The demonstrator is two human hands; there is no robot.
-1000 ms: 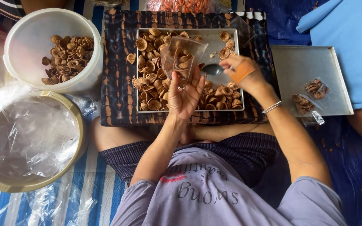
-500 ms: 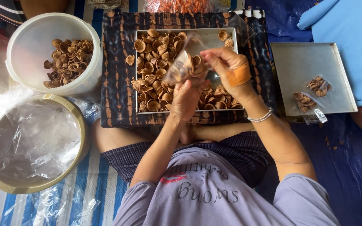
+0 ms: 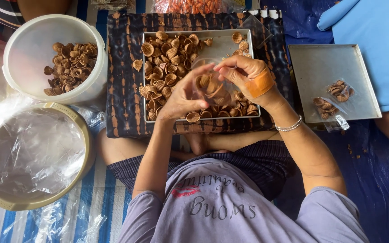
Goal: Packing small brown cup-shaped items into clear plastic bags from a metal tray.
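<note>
Clear, crinkled plastic is what you have between your fingers: a small transparent bag with a few ridged, shell-shaped brown snacks inside it. Your left hand curls around the bag's near side, fingers half closed and thumb up at its mouth. Your right hand, with an orange bandage strip across its back and a beaded silver bracelet at the wrist, pinches the bag's upper edge with the fingers bent in. The bag hangs just above the middle of the metal tray.

That tray is shallow, square and dull silver, and it sits on a dark brown cloth with rust-coloured streaks. It holds a loose heap of the same spiral shell snacks, thickest on its left half, with bare metal showing at its upper right.

Left of the tray stands a round white plastic tub, smooth-walled, with a smaller pile of shells in its bottom. Below that tub sits a beige round bucket lined with wrinkled clear film.

Right of the tray lies a second flat metal pan, matte grey, carrying two small filled bags near its lower right corner. Blue fabric lies beyond the pan.
</note>
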